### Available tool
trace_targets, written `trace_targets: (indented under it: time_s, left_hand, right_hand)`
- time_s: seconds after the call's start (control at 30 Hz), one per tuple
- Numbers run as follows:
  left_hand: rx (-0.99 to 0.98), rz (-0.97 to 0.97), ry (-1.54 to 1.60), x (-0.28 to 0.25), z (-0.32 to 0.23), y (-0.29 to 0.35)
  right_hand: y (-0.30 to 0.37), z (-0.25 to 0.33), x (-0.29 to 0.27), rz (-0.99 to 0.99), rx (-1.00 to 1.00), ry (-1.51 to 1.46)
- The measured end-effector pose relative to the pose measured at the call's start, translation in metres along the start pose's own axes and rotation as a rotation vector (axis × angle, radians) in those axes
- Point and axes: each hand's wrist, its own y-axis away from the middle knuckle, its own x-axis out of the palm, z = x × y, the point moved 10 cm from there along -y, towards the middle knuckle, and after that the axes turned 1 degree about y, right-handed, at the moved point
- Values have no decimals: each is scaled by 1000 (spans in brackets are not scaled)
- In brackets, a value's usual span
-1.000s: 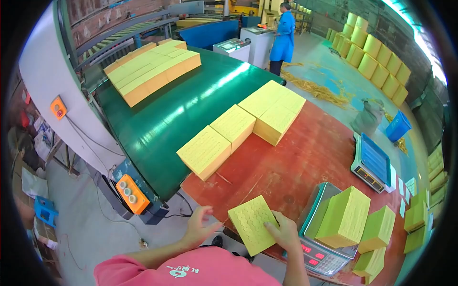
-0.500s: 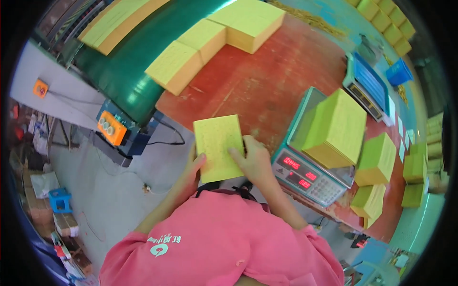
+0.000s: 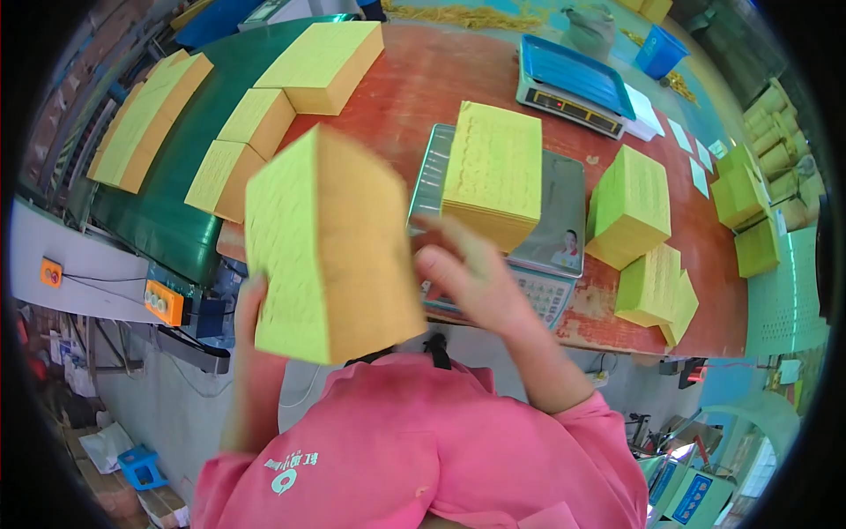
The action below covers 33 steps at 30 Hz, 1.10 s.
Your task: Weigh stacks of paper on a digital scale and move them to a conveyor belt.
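A thick stack of yellow paper [image 3: 352, 247] was held in the air by the worktop's [image 3: 432, 79] front edge, toward its left corner. The left hand [image 3: 251, 304] had its thumb against the stack's left face, seemingly bearing the weight; I couldn't see its other fingers. The right hand's [image 3: 476, 273] fingers were parted from the thumb beside the right face, probably for steadying; blur hid whether they touched. A second stack [image 3: 493, 167] sat on a scale [image 3: 564, 207] at the front edge, likely for easy reach. Further blocks [image 3: 322, 53] lay along the left edge, beside the green conveyor belt [image 3: 172, 189]. White print marked the pink shirt [image 3: 370, 423]; the scale's keypad [image 3: 539, 291] lettering was too small for me to read.
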Motion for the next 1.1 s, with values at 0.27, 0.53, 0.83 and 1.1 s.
trace_targets:
  time_s: [0.27,0.53,0.83,1.1]
  left_hand:
    - [-258,301,-84,167,22,-168]
    - [-411,268,-224,164,64,-199]
    - [-419,277,-196,159,67,-192]
    - [-368,254,-406,146,67,-194]
  right_hand:
    - [-25,65,-156,-408,-133,-90]
    - [-37,14,-184,-432,-52,-170]
    - [-36,5,-183,-512,-11,-140]
    - [-32,4,-184,-527,-55,-34]
